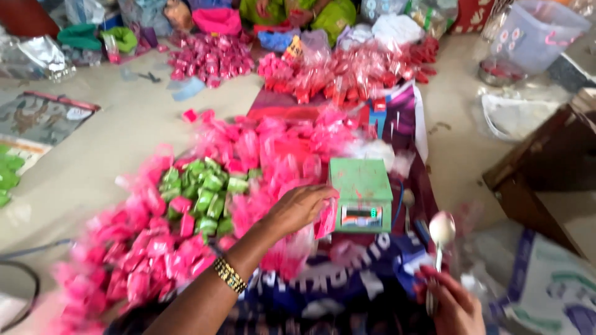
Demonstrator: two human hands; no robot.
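The person's left hand (298, 208), with a gold beaded bracelet (230, 275) on the wrist, is closing its fingers around a small pink plastic packet (325, 218) and holding it just beside the left edge of the small green digital weighing scale (361, 193). The right hand (453, 304) is gripping the handle of a shiny metal spoon (441, 231), whose bowl is pointing up, to the right of the scale. A big heap of small pink plastic packets (149, 248) (much of it blurred) is lying left of the scale, with a cluster of small green plastic packets (205, 195) sitting in its middle. Red packets (347, 74) are piled farther back on the beige floor (118, 136).
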